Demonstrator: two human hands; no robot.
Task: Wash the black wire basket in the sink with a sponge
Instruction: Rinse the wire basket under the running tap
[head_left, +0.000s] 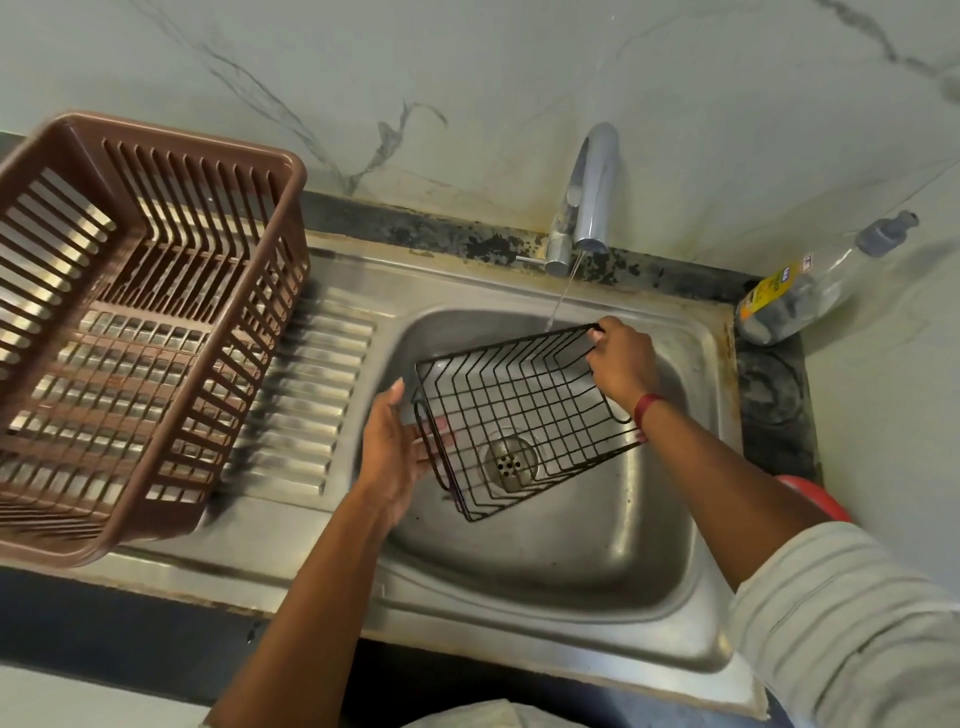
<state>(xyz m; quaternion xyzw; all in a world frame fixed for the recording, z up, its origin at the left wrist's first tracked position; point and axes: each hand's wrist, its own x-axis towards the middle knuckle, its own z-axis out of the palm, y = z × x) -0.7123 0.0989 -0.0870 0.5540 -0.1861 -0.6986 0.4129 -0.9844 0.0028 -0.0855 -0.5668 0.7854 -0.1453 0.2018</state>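
Our right hand (618, 364) grips the far corner of the black rectangular wire basket (524, 415), beyond the round steel drain (510, 461). Our left hand (395, 441), fingers straight, props its end just left of the drain; whether the fingertips hook the wires is too blurred to say. The basket hangs tilted above the drain, its thin grid dark and bare. We should turn it slowly so the thin stream of water (561, 296), landing beyond the drain, reaches every wire.
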